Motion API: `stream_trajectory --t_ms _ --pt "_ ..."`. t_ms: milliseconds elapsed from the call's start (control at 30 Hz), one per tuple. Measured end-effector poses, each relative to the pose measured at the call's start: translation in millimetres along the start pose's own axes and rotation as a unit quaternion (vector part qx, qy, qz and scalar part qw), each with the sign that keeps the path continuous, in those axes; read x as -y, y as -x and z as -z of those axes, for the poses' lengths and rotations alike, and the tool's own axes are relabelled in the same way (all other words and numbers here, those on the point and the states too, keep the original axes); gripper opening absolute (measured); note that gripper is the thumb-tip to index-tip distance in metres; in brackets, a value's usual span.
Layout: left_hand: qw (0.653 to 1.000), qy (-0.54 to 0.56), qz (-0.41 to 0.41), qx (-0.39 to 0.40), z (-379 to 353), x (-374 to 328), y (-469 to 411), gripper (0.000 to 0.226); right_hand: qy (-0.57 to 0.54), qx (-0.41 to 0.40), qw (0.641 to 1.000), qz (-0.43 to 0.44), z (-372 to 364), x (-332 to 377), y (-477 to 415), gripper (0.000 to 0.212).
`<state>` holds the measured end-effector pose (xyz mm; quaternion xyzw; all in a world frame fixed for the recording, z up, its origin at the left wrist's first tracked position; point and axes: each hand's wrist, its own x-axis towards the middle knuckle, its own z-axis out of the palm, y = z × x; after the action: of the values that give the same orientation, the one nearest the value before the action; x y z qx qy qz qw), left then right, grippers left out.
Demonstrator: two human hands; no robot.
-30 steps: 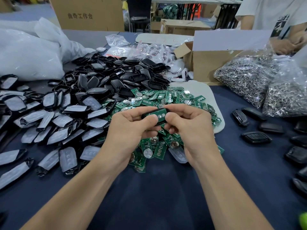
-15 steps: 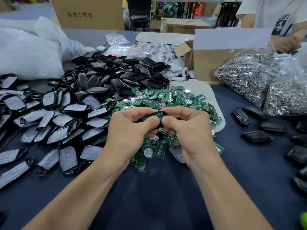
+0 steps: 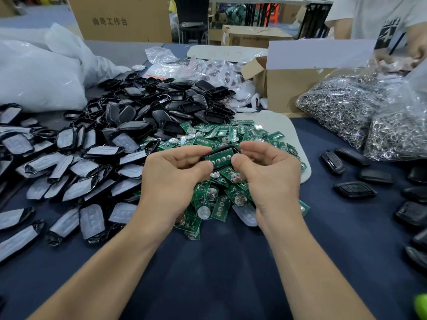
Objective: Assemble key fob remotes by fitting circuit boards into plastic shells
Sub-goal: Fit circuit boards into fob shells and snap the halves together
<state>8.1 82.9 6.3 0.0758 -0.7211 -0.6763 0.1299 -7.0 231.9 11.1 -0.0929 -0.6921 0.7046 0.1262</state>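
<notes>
Dark blue cloth table (image 3: 219,269). Left hand (image 3: 171,181) and right hand (image 3: 270,176) both pinch a black plastic shell (image 3: 223,149) containing a green circuit board (image 3: 219,159). A heap of loose green boards (image 3: 231,135) lies at 12 o'clock.

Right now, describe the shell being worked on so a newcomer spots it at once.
Find the heap of green circuit boards mid-table. Just above it, the left hand and right hand pinch one black shell between them. Unlike the loose shells around, it has a green board seated inside.

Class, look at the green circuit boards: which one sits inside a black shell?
The circuit board held between the left hand and right hand: a black shell frames it; the others lie bare in the pile.
</notes>
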Motion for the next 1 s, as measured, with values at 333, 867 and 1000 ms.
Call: stream_trajectory --t_ms 333,867,1000 --pt "0.999 0.024 0.019 -0.037 -2.0 3.8 1.5 0.029 0.2 -0.026 0.971 0.13 -4.2 -0.4 7.9 0.013" --pt "0.995 -0.052 0.043 -0.071 0.5 0.4 -3.5 0.03 -0.187 0.065 0.975 -0.104 3.3 10.1 -5.9 0.027" --pt "0.951 -0.288 -0.089 -0.075 5.2 -0.3 -10.5 0.036 -0.197 0.048 0.973 -0.113 7.3 8.4 -8.7 0.022"
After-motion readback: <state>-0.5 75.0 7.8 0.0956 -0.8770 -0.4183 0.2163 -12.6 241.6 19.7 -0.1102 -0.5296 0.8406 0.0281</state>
